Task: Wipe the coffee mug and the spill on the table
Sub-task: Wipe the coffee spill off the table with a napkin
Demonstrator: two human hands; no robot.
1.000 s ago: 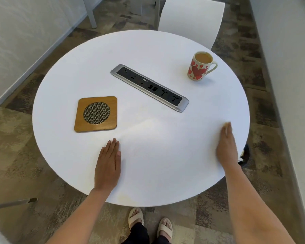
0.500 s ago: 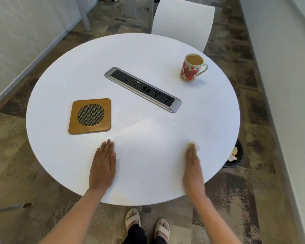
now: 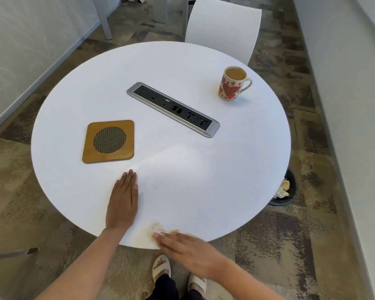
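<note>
**Right hand flat on stained wad at near table edge**

Right hand [image 3: 188,250]: motion-blurred, fingers [image 3: 164,237] stretched out straight and close together, pointing left, lying flat over the near rim of the table [image 3: 247,159]. No curl or grip visible. A tan-stained wad of tissue [image 3: 160,228] pokes out just past the fingertips, touching them.

Spill [image 3: 140,236]: faint tan smear on the white top, immediately left of those fingertips, at the rim.

Left hand [image 3: 122,204]: palm down, fingers straight and together, resting on the table, holding nothing; just left of the smear.

Coffee mug [image 3: 233,84]: upright, heart pattern, full of milky coffee, far right of the table, well apart from both hands.

Count: one mug, one wooden trivet [image 3: 108,140], one socket panel [image 3: 173,109], one white chair [image 3: 223,27], one floor bin [image 3: 290,191] with crumpled paper.
</note>
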